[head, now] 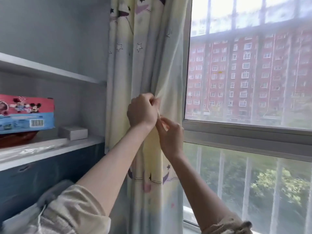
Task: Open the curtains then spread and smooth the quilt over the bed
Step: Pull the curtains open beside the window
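left hand [142, 110], fingers closed, bunching the pale yellow star-printed fabric curtain [148, 56] beside the window [249, 130]; right hand [170, 137] pinching a thin cream tie strip [158, 114].

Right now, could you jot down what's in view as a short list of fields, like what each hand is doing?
Place: by a window, curtain gathered to its left
Left hand: fist closed on a bunch of curtain
Right hand: pinching a thin strip, perhaps a tie, beside the left hand
Shelf: holds a cartoon box and a small grey box
Outside: red apartment block
Bed and quilt: not in view
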